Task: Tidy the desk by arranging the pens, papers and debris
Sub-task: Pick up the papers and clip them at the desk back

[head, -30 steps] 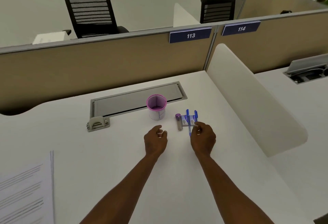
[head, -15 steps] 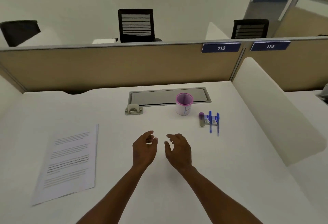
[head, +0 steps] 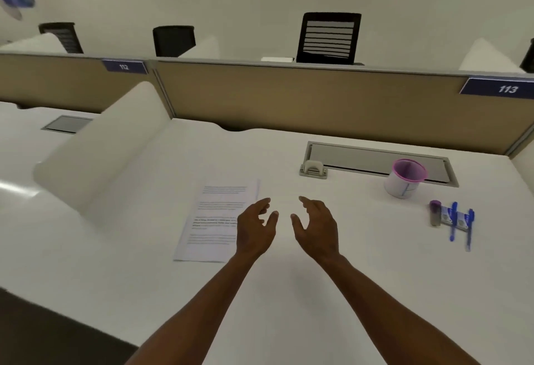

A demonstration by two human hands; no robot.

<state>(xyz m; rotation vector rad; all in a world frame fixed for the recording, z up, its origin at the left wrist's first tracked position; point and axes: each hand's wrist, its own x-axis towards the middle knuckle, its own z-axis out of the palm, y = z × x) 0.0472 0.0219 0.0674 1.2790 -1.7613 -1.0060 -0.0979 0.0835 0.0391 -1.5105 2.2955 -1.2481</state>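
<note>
Two bare hands held out side by side, both empty.

The left hand point(head: 255, 227) and right hand point(head: 318, 229) reach forward on bare forearms, close together but apart, palms turned toward each other. Fingers are loosely spread and slightly curled, thumbs pointing inward, neither hand gripping anything.

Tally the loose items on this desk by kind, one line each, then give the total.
Blue pens: 2
Small white packets under the pens: 2
Purple-capped tube: 1
Pink-rimmed cup: 1
Printed papers, one stack; sheet count cannot be told: 1
Grey clip-like piece by the cable tray: 1
Total: 8
</note>
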